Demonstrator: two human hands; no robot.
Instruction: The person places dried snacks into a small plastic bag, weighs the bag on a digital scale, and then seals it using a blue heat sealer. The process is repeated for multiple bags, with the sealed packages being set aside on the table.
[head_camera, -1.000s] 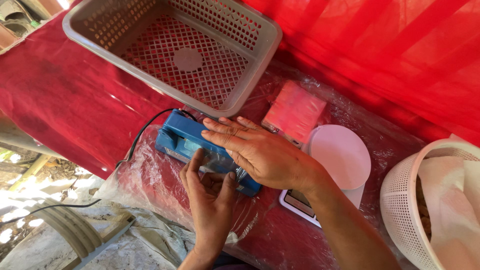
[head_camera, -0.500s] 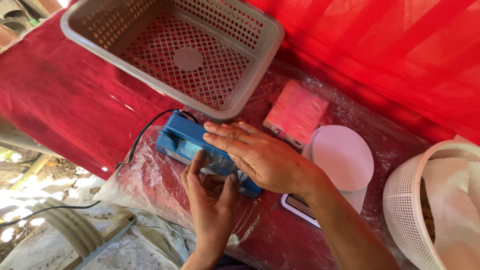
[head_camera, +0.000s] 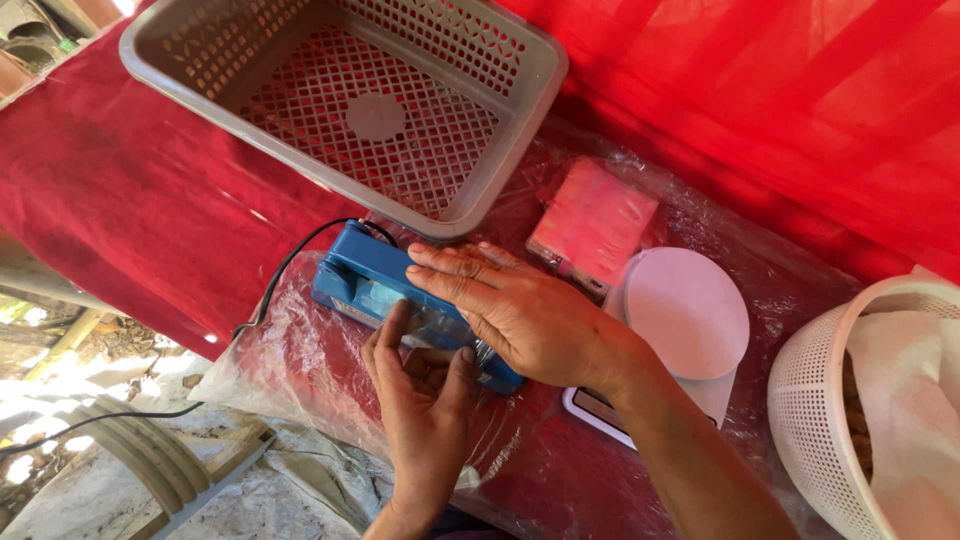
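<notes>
Blue sealer (head_camera: 362, 280) boxed in: grey basket (head_camera: 350, 110) just behind it, pink packet (head_camera: 592, 222) and white scale (head_camera: 684, 312) close on the right, round white basket (head_camera: 850, 390) at far right edge. Right hand (head_camera: 520, 315) lies flat over the sealer, left hand (head_camera: 420, 395) at its front, so the top is blocked. Open room only on bare red cloth (head_camera: 130, 210) to the left, crossed by black cord (head_camera: 285, 270)

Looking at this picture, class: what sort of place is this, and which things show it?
Probably a small outdoor packing stall: a blue heat sealer under the right hand, a white kitchen scale, a grey plastic basket, and a red cloth over the table.
</notes>
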